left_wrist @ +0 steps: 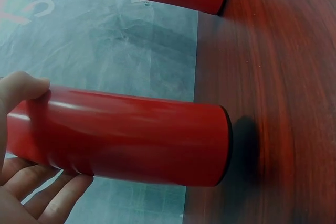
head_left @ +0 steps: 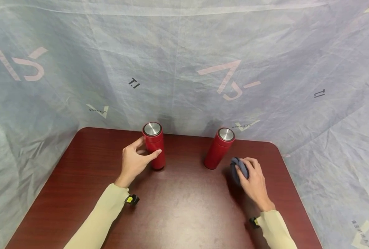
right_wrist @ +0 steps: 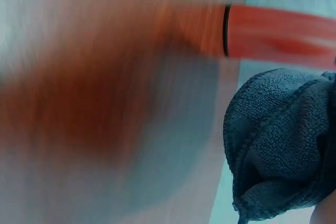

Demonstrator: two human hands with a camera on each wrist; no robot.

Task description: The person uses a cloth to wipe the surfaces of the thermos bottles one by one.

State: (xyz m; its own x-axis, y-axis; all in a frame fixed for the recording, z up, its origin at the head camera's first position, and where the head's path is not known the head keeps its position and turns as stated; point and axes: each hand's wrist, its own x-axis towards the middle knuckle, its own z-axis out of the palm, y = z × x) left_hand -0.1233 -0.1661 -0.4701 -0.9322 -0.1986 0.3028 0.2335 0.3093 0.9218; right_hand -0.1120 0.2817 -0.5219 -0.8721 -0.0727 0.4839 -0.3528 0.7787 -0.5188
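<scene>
My left hand (head_left: 135, 162) grips a red thermos (head_left: 155, 147) round its upper part, thumb on one side and fingers on the other. In the left wrist view the black-rimmed base of this thermos (left_wrist: 142, 137) stands close over the table, with a dark shadow beside it. A second red thermos (head_left: 217, 149) with a silver lid stands upright to the right, touched by neither hand. My right hand (head_left: 255, 180) holds a bunched dark grey-blue cloth (head_left: 239, 170) just right of that second thermos. The right wrist view shows the cloth's (right_wrist: 281, 140) stitched edge and fuzzy weave.
Both thermoses are near the back edge of a dark red wooden table (head_left: 184, 207). A grey-blue fabric sheet (head_left: 172, 62) with printed letters hangs behind the table and along both sides. Dark wrist cameras (head_left: 132, 200) sit at the sleeves.
</scene>
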